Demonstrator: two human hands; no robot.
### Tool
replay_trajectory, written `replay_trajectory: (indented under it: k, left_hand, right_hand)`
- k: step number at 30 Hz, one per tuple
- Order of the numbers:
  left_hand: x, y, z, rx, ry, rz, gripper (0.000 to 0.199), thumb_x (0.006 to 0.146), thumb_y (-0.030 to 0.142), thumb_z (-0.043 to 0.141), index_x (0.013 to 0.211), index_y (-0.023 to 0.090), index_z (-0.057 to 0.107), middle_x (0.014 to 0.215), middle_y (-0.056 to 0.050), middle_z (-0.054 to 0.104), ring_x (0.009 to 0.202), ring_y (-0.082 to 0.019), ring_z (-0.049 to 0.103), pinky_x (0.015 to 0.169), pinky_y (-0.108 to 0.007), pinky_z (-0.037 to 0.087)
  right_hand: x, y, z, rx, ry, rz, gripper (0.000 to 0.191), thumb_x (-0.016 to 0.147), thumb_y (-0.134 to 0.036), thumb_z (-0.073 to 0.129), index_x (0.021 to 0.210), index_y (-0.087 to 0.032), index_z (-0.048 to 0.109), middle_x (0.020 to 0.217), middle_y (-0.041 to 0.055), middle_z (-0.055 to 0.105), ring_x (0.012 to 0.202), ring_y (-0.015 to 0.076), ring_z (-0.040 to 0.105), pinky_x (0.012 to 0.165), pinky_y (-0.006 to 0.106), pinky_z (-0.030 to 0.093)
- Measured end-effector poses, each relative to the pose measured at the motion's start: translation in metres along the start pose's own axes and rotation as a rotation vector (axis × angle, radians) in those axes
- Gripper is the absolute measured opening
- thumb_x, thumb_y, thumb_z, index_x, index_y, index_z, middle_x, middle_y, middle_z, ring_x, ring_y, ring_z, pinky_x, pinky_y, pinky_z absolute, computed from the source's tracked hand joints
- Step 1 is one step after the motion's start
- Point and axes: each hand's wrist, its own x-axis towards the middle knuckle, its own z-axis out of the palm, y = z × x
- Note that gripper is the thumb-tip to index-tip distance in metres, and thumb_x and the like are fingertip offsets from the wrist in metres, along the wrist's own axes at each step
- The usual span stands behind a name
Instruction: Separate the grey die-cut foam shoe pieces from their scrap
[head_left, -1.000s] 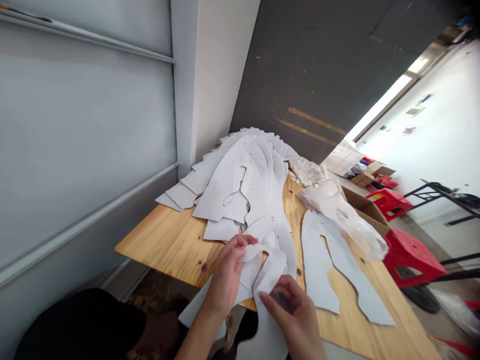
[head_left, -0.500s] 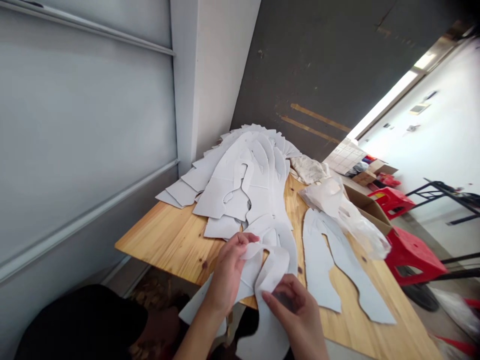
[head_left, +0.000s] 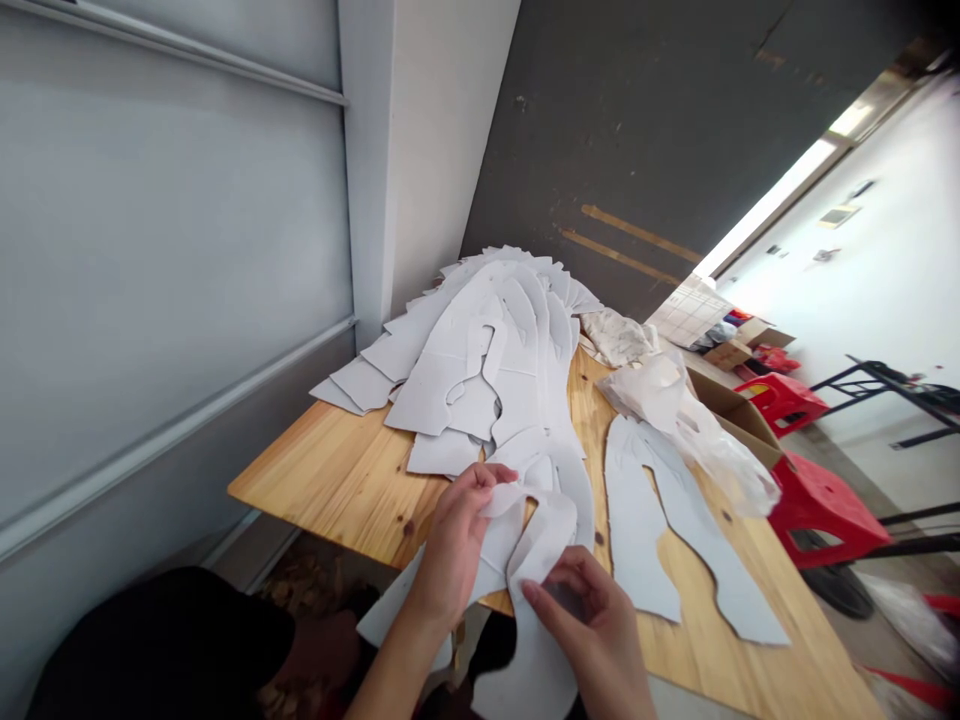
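Near the table's front edge, both my hands hold one white U-shaped cut-out piece, thin and bendable like foam-backed fabric. My left hand pinches its upper left part between thumb and fingers. Lower down, my right hand grips the right-hand strip, thumb on top, fingers curled behind. The piece's lower end hangs past the table edge. Just beyond my hands lies a large overlapping pile of similar white pieces. To the right, another white cut-out rests flat by itself, a wavy gap between its two legs.
The wooden table stands against a grey wall. A clear plastic bag and a crumpled white cloth lie on its right side. Beyond are a cardboard box and red stools. A person in a black cap is at lower left.
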Motion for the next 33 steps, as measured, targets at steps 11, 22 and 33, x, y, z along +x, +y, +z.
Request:
replay_trajectory:
  k: [11,22,33]
  left_hand:
    - [0.000,-0.001,-0.001,-0.018,-0.004,0.008,0.014,0.085,0.028,0.062,0.073,0.022,0.060,0.105,-0.007,0.068,0.117,-0.026,0.055,0.104,-0.038,0.042]
    - [0.000,-0.001,-0.002,-0.021,-0.011,0.005,0.015,0.086,0.028,0.062,0.074,0.022,0.059,0.107,-0.007,0.068,0.118,-0.027,0.055,0.107,-0.041,0.041]
    - [0.001,-0.001,-0.002,-0.014,-0.018,0.010,0.016,0.089,0.027,0.061,0.074,0.022,0.060,0.106,-0.006,0.068,0.119,-0.026,0.056,0.110,-0.040,0.041]
  right_hand:
    - [0.000,-0.007,0.004,-0.112,0.062,-0.010,0.036,0.075,-0.052,0.085,0.081,-0.021,0.068,0.072,0.0030,0.071,0.072,0.0225,0.065,0.069,0.031,0.051]
    - [-0.001,-0.008,0.008,-0.176,0.120,-0.020,0.037,0.073,-0.053,0.083,0.081,-0.022,0.067,0.075,0.0029,0.071,0.074,0.0232,0.066,0.071,0.032,0.052]
    - [-0.004,-0.004,0.010,-0.285,0.149,-0.150,0.027,0.078,-0.045,0.082,0.085,-0.023,0.068,0.081,0.0027,0.071,0.075,0.0233,0.066,0.071,0.032,0.052]
